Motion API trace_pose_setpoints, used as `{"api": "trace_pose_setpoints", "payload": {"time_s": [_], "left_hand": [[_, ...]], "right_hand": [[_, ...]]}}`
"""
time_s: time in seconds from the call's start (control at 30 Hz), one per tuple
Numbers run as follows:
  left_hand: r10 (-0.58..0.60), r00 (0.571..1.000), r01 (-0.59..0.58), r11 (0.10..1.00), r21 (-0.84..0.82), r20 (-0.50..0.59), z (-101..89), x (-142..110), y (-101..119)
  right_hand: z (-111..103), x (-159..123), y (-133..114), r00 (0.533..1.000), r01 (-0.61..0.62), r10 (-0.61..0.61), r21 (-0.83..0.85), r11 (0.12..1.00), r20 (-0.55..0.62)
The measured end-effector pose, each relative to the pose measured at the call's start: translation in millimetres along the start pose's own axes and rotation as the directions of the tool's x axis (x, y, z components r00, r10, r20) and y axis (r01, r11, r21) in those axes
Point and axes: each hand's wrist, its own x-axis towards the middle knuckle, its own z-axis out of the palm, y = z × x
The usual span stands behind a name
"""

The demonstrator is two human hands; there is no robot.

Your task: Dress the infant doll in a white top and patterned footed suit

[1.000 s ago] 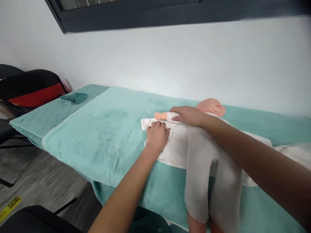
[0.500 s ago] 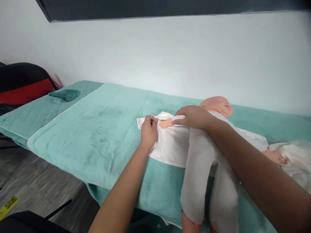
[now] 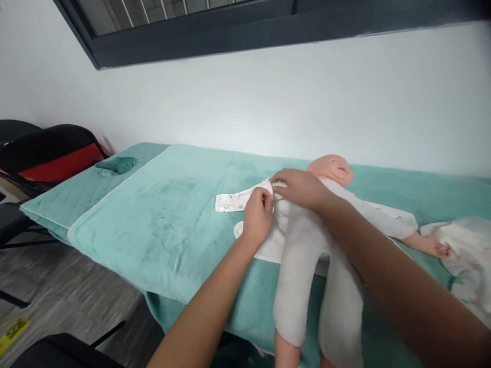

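Observation:
A baby doll lies on its back on a teal towel-covered table, its cloth legs hanging over the near edge. Under and around its torso lies a white garment with an empty sleeve spread to the left. My left hand is closed, pinching the garment's cloth at the shoulder opening. My right hand is closed over the doll's near arm by the sleeve opening; the doll's small hand is hidden. The doll's other arm stretches right in a white sleeve.
A folded teal cloth sits at the table's far left end. Black and red chairs stand left of the table. A crumpled white cloth lies at the right. A white wall and dark window frame are behind.
The doll's bare hand, visible earlier beside the sleeve, is now covered by my hands. My left hand went from flat on the garment to pinching it. The empty sleeve is spread out leftwards.

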Motion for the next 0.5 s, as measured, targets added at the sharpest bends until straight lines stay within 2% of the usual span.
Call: {"api": "trace_pose_setpoints", "payload": {"time_s": [0.03,0.1,0.17,0.2,0.23,0.3,0.4,0.43,0.5], "left_hand": [[-0.052,0.999,0.051,0.997,-0.056,-0.013,1.0,1,0],[-0.207,0.978,0.199,0.959,-0.200,-0.019,1.8,4,0],[-0.351,0.936,0.335,0.886,-0.319,0.009,2.1,7,0],[-0.397,0.917,0.384,0.855,-0.350,0.034,2.2,9,1],[-0.429,0.901,0.420,0.832,-0.363,0.061,2.2,10,2],[-0.474,0.873,0.483,0.803,-0.349,0.117,2.4,13,7],[-0.505,0.845,0.535,0.804,-0.259,0.177,4.4,19,15],[-0.490,0.855,0.517,0.830,-0.211,0.168,6.1,22,18],[-0.403,0.909,0.413,0.906,-0.093,0.108,11.4,30,23]], "right_hand": [[-4,-10,12,0.991,-0.070,0.075,0.048,0.996,-0.110],[-12,-34,44,0.908,-0.274,0.293,0.107,0.956,-0.299],[-15,-57,82,0.779,-0.501,0.513,0.135,0.855,-0.360],[-14,-65,98,0.762,-0.557,0.568,0.132,0.820,-0.311],[-13,-71,113,0.767,-0.580,0.592,0.126,0.805,-0.248],[-9,-77,131,0.816,-0.554,0.570,0.151,0.819,-0.097],[-6,-73,135,0.877,-0.475,0.479,0.229,0.850,0.041],[-7,-71,132,0.890,-0.454,0.452,0.241,0.858,0.068],[-10,-66,125,0.917,-0.400,0.388,0.254,0.881,0.097]]}}
